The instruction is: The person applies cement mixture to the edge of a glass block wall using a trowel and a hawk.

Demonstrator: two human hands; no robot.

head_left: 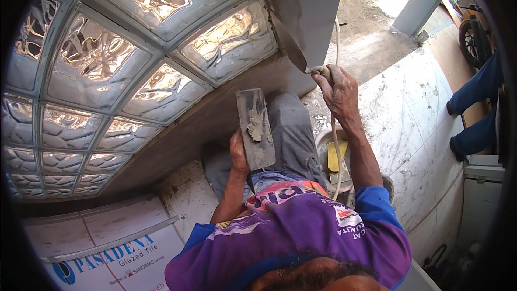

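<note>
My left hand (237, 151) grips a grey, mortar-smeared plastering float (264, 151) with a lump of mortar (254, 124) on its face. My right hand (336, 90) is closed on the handle of a steel trowel (291, 43), its long blade angled up-left at the plastered edge (288, 0) beside the glass-block panel (129, 48). A plastered sill (226, 97) runs under the blocks, above my bent knees in grey trousers. A pale hose (337, 37) hangs just behind my right hand, down past a bucket (323, 143) with a yellow piece (334, 157) inside.
Dusty tiled floor (409, 129) spreads to my right, with a curved post (417, 5) beyond. Another person's legs in blue trousers (474, 91) are at the far right, near a wheel (473, 40) and a grey box (474, 194). A printed tile box (113, 237) lies lower left.
</note>
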